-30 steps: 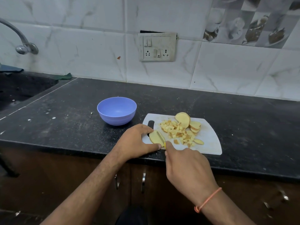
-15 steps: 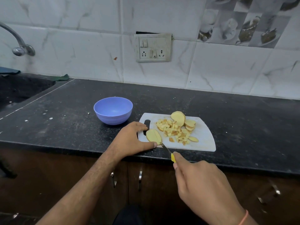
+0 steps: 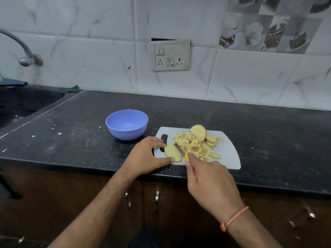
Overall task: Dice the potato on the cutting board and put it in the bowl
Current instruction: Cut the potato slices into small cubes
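A white cutting board (image 3: 229, 154) lies at the counter's front edge. On it sit a pile of diced potato (image 3: 192, 144), several uncut slices (image 3: 206, 136) at the back, and one flat potato slice (image 3: 172, 152) at the left end. My left hand (image 3: 145, 157) holds that slice between forefinger and thumb. My right hand (image 3: 209, 181) grips a yellow-handled knife (image 3: 180, 152), whose blade lies across the right side of the slice. The blue bowl (image 3: 127, 124) stands to the left of the board with nothing in it.
A black stone counter (image 3: 268, 140) ends in a front edge just below the board. A sink (image 3: 21, 104) and a tap (image 3: 25, 54) are at far left. A switch and socket plate (image 3: 170, 55) is on the tiled wall. Cabinet doors with handles (image 3: 156, 199) are below.
My right hand had drawn the knife back off the board's front edge; it has now moved forward again, and the blade lies on the slice. My left hand stays on the slice.
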Available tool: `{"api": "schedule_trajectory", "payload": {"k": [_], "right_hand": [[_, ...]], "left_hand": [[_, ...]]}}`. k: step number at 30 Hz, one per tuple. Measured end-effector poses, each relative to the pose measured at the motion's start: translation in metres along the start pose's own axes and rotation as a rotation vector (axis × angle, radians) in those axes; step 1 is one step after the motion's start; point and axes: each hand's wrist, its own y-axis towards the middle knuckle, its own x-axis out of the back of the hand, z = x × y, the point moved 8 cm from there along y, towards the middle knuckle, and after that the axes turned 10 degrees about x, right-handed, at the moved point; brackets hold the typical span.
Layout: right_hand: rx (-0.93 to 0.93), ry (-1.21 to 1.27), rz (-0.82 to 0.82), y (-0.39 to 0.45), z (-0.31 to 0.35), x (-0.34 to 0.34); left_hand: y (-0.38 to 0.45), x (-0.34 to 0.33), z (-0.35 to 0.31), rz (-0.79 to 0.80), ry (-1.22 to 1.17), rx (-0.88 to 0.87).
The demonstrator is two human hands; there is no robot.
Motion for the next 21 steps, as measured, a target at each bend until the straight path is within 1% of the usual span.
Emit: {"api": "schedule_trajectory", "payload": {"k": [6, 12, 21], "right_hand": [[0.021, -0.011, 0.036, 0.018, 0.006, -0.013], [0.025, -0.088, 0.088, 0.022, 0.012, -0.026], [0.034, -0.104, 0.182, -0.032, 0.009, -0.007]], "left_hand": [[0.004, -0.001, 0.004, 0.022, -0.010, -0.007], [0.005, -0.001, 0.006, 0.028, -0.018, 0.004], [0.004, 0.000, 0.002, 0.036, -0.001, 0.010]]}}
